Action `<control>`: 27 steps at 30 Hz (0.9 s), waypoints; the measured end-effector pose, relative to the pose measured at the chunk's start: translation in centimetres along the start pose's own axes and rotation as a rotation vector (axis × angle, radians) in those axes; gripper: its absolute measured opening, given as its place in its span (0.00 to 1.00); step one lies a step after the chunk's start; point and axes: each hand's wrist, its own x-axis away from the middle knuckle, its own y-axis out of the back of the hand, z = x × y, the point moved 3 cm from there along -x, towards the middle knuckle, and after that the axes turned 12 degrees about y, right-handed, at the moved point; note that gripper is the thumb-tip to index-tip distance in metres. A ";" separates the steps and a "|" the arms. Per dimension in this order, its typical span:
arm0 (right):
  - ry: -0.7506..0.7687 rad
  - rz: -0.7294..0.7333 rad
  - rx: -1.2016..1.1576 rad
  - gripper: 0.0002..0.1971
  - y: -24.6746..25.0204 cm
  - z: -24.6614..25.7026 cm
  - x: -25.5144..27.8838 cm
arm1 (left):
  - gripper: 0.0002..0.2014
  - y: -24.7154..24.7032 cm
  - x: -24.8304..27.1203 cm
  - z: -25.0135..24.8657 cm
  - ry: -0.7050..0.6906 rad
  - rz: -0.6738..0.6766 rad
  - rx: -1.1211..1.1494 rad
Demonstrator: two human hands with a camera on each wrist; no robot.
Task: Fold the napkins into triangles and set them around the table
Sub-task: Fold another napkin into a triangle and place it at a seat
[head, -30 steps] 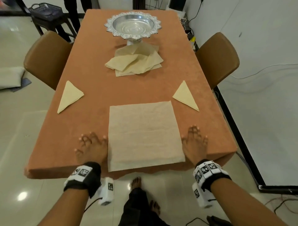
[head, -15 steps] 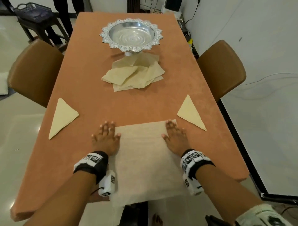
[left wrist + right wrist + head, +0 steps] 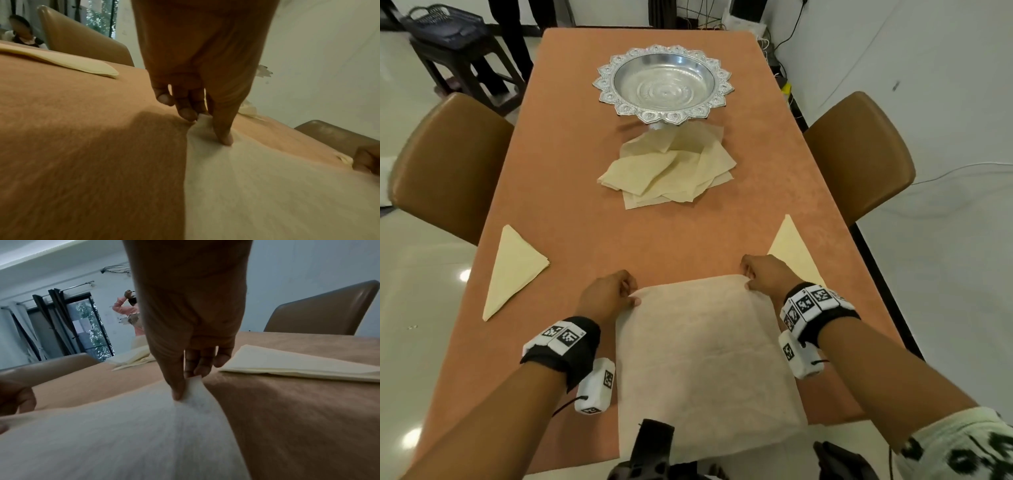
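Observation:
A pale square napkin (image 3: pixel 705 359) lies unfolded at the near end of the orange table (image 3: pixel 571 205), its near edge hanging over the table's front. My left hand (image 3: pixel 616 291) pinches its far left corner (image 3: pixel 200 120) between thumb and fingers. My right hand (image 3: pixel 760 274) pinches the far right corner (image 3: pixel 194 382) the same way. One folded triangle napkin (image 3: pixel 512 270) lies at the left edge, and another triangle (image 3: pixel 792 251) sits at the right edge, just beyond my right hand.
A loose heap of unfolded napkins (image 3: pixel 671 168) lies mid-table in front of a silver footed bowl (image 3: pixel 664 84). Brown chairs stand at the left (image 3: pixel 445 161) and right (image 3: pixel 859 157) sides. A dark stool with a basket (image 3: pixel 448 31) is far left.
Both hands slid from the near corners up along the napkin's sides to its far corners, then curled from flat into pinches. The napkin now hangs further over the front edge.

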 end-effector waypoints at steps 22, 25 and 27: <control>0.075 -0.088 0.011 0.10 5.0 0.9 -6.9 | 0.07 6.8 -7.0 -1.0 -0.125 -0.042 -0.130; 0.107 -0.140 0.060 0.14 4.8 0.9 -7.3 | 0.10 6.9 -7.5 -0.9 -0.168 -0.078 -0.206; 0.135 -0.222 0.056 0.15 4.8 0.9 -6.9 | 0.11 7.0 -7.1 -0.8 -0.194 -0.140 -0.195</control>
